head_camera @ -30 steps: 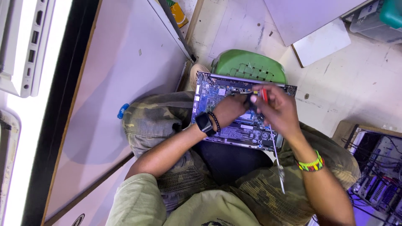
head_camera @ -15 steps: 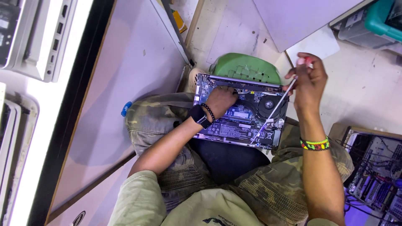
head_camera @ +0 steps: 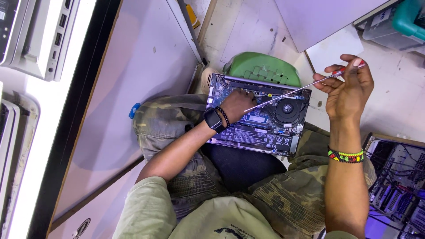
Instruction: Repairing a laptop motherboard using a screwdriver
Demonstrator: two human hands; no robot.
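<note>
An opened laptop lies bottom-up across my knees, its circuit board and round fan exposed. My left hand, with a black watch and bead bracelet on the wrist, rests fingers-down on the board near the upper left. My right hand, with a striped bead bracelet on the wrist, is raised to the right of the laptop and grips a long thin screwdriver by its red handle. The metal shaft slants down-left and its tip points beside my left hand.
A green plastic stool stands on the floor beyond the laptop. A pale cabinet panel runs along the left, with stacked laptops beyond it. An open computer chassis with cables sits at the lower right; a teal box is top right.
My right hand has lifted off the board and swung up and right with the screwdriver, turning it so the tip faces the laptop. My left hand stayed on the board.
</note>
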